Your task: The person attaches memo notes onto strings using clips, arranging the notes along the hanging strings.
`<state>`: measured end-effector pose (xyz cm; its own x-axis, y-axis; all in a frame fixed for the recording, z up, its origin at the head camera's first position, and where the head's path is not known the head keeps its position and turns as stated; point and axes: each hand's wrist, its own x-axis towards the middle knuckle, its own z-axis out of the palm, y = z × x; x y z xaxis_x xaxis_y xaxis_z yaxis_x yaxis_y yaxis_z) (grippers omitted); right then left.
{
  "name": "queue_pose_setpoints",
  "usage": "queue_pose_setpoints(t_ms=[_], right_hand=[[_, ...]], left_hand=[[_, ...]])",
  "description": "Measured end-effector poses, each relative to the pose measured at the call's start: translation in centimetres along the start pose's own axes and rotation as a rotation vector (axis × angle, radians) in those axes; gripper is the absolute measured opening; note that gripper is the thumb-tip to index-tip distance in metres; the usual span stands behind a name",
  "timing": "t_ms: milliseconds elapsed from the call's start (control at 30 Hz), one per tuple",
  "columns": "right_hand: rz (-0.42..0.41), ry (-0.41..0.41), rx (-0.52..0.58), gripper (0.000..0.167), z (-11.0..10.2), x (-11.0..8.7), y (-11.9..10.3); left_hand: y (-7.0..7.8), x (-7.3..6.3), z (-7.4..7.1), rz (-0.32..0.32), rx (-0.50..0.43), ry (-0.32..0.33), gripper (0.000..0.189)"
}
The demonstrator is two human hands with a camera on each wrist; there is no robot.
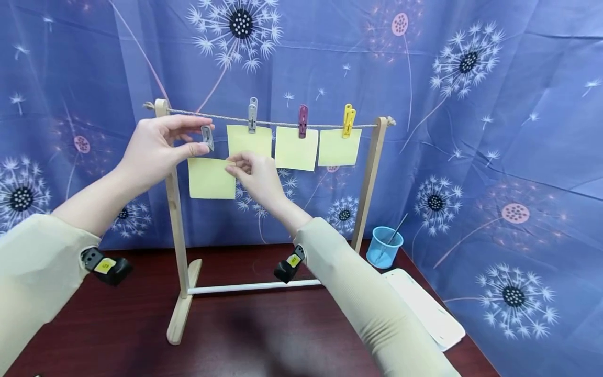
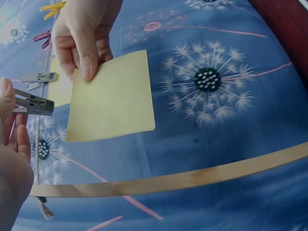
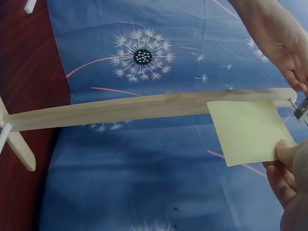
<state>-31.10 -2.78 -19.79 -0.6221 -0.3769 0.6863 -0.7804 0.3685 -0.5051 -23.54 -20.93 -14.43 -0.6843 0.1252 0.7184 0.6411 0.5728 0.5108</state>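
Note:
Between thumb and fingers, my left hand [image 1: 157,146] pinches a grey clothespin [image 1: 207,137] just below the left end of the rope [image 1: 221,117]. My right hand [image 1: 258,175] pinches a yellow sticky note [image 1: 212,179] by its upper right corner, below the rope and near the left post. In the left wrist view the note [image 2: 113,98] hangs apart from the clothespin [image 2: 36,103]. Three more notes hang on the rope from a grey clothespin [image 1: 253,115], a purple clothespin [image 1: 303,120] and a yellow clothespin [image 1: 348,120]; my right hand partly covers the leftmost hung note [image 1: 249,140].
A wooden frame with a left post [image 1: 175,220] and a right post [image 1: 369,183] carries the rope, with a white bar [image 1: 254,287] low between them. On the dark red table [image 1: 226,335] stand a blue mesh cup [image 1: 384,248] holding a thin stick and a white tray [image 1: 424,309].

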Motion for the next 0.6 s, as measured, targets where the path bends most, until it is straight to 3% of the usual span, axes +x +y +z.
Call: queue_pose_setpoints(t_ms=[200,400,600], right_hand=[[0.001,0.019,-0.014,0.020,0.3,2.0,-1.3],[-0.014,0.021,-0.070,0.021,0.5,3.5,-2.4],[-0.006,0.073,-0.048,0.020,0.1,4.3,-3.2]], left_hand=[[0.8,2.0,-1.0,0.023,0.008,0.027,0.041],[1.4,3.4,-1.9,-0.011,-0.047,0.052,0.039],[1.7,4.6,-2.6,-0.026,-0.054,0.083,0.036]])
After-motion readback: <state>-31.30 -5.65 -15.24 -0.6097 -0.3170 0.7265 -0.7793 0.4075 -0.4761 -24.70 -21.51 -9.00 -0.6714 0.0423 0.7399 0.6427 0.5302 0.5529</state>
